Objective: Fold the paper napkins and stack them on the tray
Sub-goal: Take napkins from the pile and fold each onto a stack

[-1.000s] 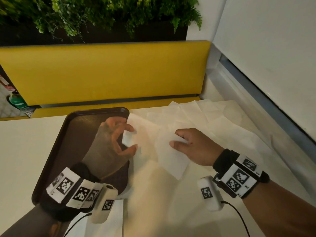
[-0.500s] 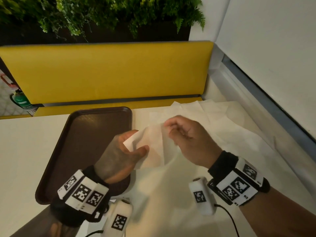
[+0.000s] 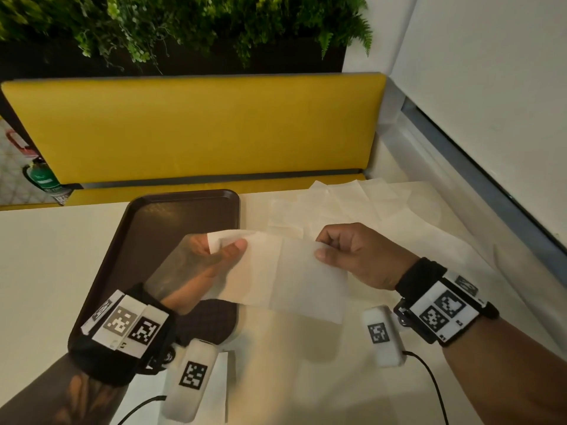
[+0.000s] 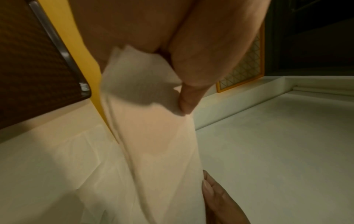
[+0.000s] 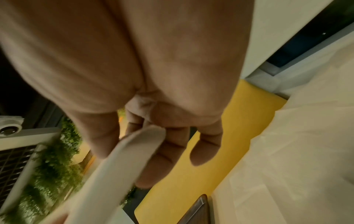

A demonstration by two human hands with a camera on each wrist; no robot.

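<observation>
A white paper napkin (image 3: 285, 271) hangs stretched in the air between both hands, above the table's middle. My left hand (image 3: 221, 250) pinches its left upper corner between thumb and fingers, over the right edge of the dark brown tray (image 3: 171, 216). My right hand (image 3: 340, 250) pinches the napkin's right upper edge. In the left wrist view the napkin (image 4: 153, 128) drapes down from the thumb. The right wrist view shows the napkin's edge (image 5: 122, 159) held against curled fingers. The tray holds no napkins in the part that shows.
Several unfolded napkins (image 3: 352, 204) lie spread over the cream table (image 3: 46, 271) at the back right. A yellow bench back (image 3: 196, 127) and a planter stand behind the table. A wall and window ledge (image 3: 460, 167) run along the right.
Both hands lifted the napkin off the table and pulled apart, opening it out wide between them. The left hand shifted from a loose claw to a pinch on the corner.
</observation>
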